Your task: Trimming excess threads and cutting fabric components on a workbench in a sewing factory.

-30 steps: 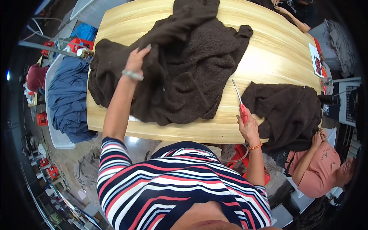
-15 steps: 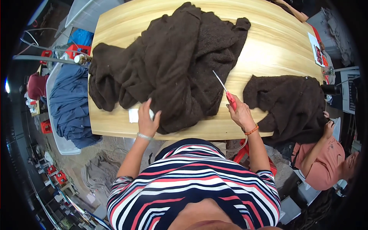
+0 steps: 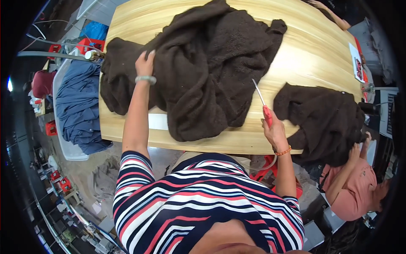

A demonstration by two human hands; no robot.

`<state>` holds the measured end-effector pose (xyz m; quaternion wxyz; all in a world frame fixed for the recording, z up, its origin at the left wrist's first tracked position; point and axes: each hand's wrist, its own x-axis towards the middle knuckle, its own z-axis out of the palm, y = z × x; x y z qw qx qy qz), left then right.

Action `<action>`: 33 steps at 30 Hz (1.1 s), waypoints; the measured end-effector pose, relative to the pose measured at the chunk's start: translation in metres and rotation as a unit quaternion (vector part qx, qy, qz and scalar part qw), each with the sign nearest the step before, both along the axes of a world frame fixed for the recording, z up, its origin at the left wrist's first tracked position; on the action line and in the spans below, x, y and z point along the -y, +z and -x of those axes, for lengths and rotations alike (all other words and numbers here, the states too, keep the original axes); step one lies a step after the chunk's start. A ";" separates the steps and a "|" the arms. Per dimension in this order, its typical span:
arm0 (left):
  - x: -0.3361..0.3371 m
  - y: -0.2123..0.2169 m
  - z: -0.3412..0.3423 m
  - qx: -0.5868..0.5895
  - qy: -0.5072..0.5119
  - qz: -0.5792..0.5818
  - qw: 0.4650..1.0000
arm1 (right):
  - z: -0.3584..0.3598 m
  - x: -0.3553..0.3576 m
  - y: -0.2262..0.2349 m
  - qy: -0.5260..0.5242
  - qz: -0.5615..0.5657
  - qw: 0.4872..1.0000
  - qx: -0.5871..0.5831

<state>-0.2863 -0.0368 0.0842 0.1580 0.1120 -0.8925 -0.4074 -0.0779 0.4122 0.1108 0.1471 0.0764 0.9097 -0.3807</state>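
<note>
A large heap of dark brown fleecy cloth (image 3: 211,72) lies in folds across the wooden table (image 3: 304,55). My left hand (image 3: 145,64), arm stretched forward, is closed at a fold on the heap's left side; the cloth partly hides its fingertips. My right hand (image 3: 275,132) grips a red-handled tool (image 3: 267,114) with a long thin metal tip. The tip points away from me, between the heap and a second piece of brown cloth (image 3: 317,114). By my right wrist a pale hose hangs. A white sheet (image 3: 157,121) lies beside my left forearm.
Left of the table stands a white tub (image 3: 76,155) holding blue clothing (image 3: 80,106). At the right, a co-worker in a pink top (image 3: 353,190) has hands on the second cloth. Another person's arm (image 3: 336,17) reaches in at the far right. A red stool (image 3: 270,169) stands below the front edge.
My left hand has moved forward from the heap's near edge to its left side. The near-left folds shifted, baring more of the white sheet. The right hand keeps the tool, slightly farther right.
</note>
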 end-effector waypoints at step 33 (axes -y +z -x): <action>-0.107 -0.053 -0.146 0.119 -0.047 -0.687 0.716 | 0.034 0.087 0.066 0.243 -0.071 0.967 -0.003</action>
